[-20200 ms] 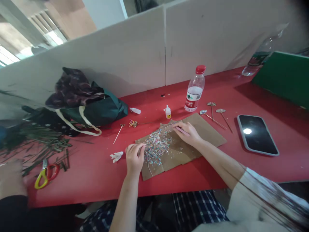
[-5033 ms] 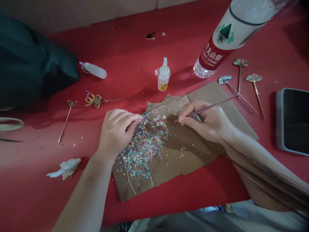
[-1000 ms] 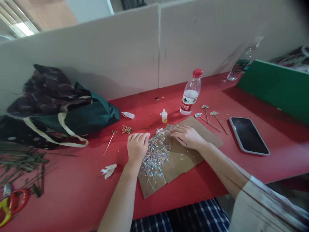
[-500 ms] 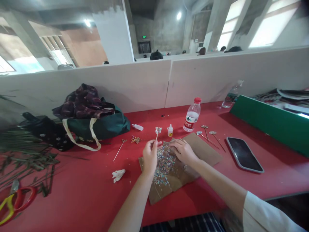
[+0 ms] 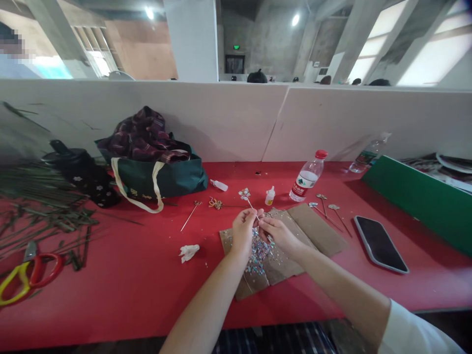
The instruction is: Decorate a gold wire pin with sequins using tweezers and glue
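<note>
My left hand (image 5: 243, 230) pinches the thin shaft of a hairpin (image 5: 244, 194) whose sparkly, flower-like head points up and away to the left. Closed beside it, my right hand (image 5: 279, 236) has its fingertips at the lower end of the same shaft, which they partly hide. Beneath both hands a pile of small multicoloured beads or rhinestones (image 5: 258, 255) covers part of a brown cardboard sheet (image 5: 289, 263). Just beyond the sheet stands a small glue bottle (image 5: 270, 195).
Other hairpins (image 5: 326, 209) lie right; another (image 5: 190, 216) lies left, near crumpled tissue (image 5: 189, 253). A water bottle (image 5: 308, 179), phone (image 5: 380, 244) and green box (image 5: 416, 206) stand or lie right. At left are scissors (image 5: 31, 270), a dark tumbler (image 5: 83, 172) and a bag (image 5: 177, 179).
My right hand has left the cardboard and come in to the hairpin's lower shaft beside my left hand. The hairpin now tilts left instead of standing nearly upright. The whole view has shifted slightly.
</note>
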Demonstrator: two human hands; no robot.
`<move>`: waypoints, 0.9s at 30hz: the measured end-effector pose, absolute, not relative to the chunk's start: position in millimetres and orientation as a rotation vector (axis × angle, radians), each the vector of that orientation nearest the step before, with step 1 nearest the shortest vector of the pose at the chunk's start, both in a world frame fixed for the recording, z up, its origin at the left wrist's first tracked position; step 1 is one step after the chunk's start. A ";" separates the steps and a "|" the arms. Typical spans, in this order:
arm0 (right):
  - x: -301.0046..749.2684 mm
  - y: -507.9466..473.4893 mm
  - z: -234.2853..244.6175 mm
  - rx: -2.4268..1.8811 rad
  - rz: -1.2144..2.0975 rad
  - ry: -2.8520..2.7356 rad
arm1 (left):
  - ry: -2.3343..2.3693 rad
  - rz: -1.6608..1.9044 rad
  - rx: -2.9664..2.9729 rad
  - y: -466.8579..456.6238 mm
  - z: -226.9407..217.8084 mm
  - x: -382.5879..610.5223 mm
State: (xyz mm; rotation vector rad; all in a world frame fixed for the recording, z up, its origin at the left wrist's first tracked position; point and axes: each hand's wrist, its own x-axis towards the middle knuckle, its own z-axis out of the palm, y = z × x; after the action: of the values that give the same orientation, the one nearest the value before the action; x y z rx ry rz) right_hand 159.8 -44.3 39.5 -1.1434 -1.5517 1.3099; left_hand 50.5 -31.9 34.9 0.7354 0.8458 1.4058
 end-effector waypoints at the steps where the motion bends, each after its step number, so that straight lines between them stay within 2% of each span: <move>1: 160.7 -46.3 41.2 -1.138 1.333 -1.523 | 0.837 1.398 0.727 -31.9 34.8 50.8; 11: 170.6 -48.7 37.7 -1.058 1.549 -1.310 | 0.798 1.393 0.679 -33.0 37.2 52.1; 27: 179.9 -48.9 28.4 -1.013 1.606 -1.226 | 0.790 1.363 0.702 -33.7 35.9 50.9</move>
State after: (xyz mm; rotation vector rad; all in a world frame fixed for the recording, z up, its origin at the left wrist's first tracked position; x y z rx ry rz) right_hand 179.9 -48.9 28.4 -1.0131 -1.2260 1.6061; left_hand 50.9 -33.7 35.9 0.7015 0.7897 1.3629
